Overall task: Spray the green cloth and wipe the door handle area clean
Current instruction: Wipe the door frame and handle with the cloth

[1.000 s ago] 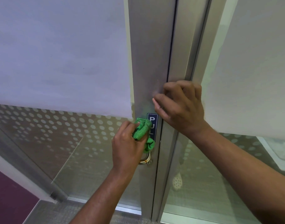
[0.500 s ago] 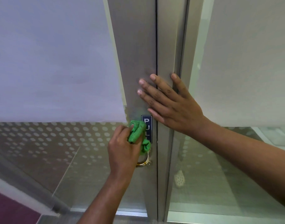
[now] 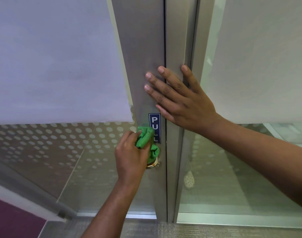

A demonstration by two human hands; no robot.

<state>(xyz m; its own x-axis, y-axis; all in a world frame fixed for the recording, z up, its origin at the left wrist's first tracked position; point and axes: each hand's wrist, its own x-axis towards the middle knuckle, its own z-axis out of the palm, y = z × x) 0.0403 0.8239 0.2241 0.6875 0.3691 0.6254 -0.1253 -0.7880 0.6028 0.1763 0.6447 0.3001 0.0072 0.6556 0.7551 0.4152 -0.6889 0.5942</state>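
My left hand (image 3: 132, 157) is shut on a crumpled green cloth (image 3: 146, 139) and presses it onto the brass door handle (image 3: 152, 164), which it mostly hides. The handle sits on the grey metal door stile (image 3: 141, 48), just under a blue PULL sign (image 3: 154, 125). My right hand (image 3: 179, 100) lies flat with fingers spread across the gap between the door stile and the neighbouring frame (image 3: 176, 31), above the sign. No spray bottle is in view.
Frosted glass with a dotted band (image 3: 61, 140) fills the door panel on the left. Another glass panel (image 3: 249, 66) stands to the right. The metal threshold (image 3: 232, 219) and the carpet (image 3: 146, 229) run along the bottom, with a purple floor patch (image 3: 13, 220) at the lower left.
My right hand went from curled against the door edge to flat with fingers spread on the stile. My left hand kept the cloth on the handle with little shift. The camera view shifted.
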